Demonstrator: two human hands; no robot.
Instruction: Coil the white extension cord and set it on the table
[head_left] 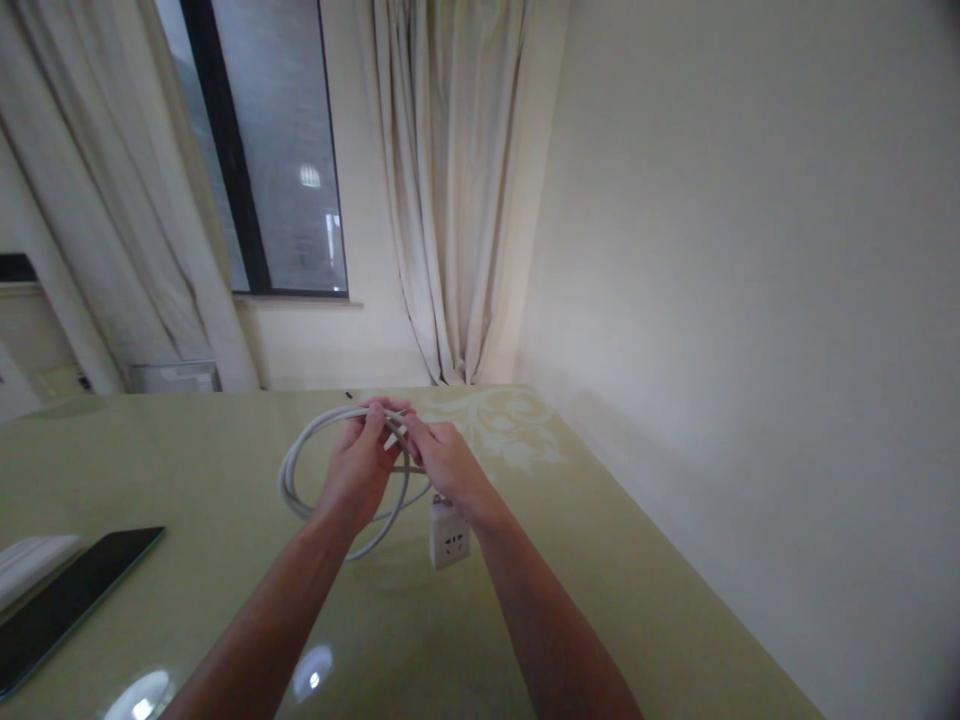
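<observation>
A white extension cord (pixel 291 452) is wound in loose loops above the table. My left hand (pixel 363 462) grips the bundled loops at their top, thumb pressed over them. Close beside it, my right hand (pixel 442 455) pinches the cord near the same spot, its fingertips partly hidden behind the loops. The cord's white socket block (pixel 450 535) hangs or rests just below my right wrist, with its outlet holes facing me. I cannot tell whether it touches the tabletop.
The glossy green table (pixel 600 600) runs along a bare wall (pixel 750 250) on the right. At the left lie a black flat panel (pixel 82 595) and a white object (pixel 34 560). A small dark bit (pixel 349 396) lies near the far edge. Curtains (pixel 450 200) hang behind.
</observation>
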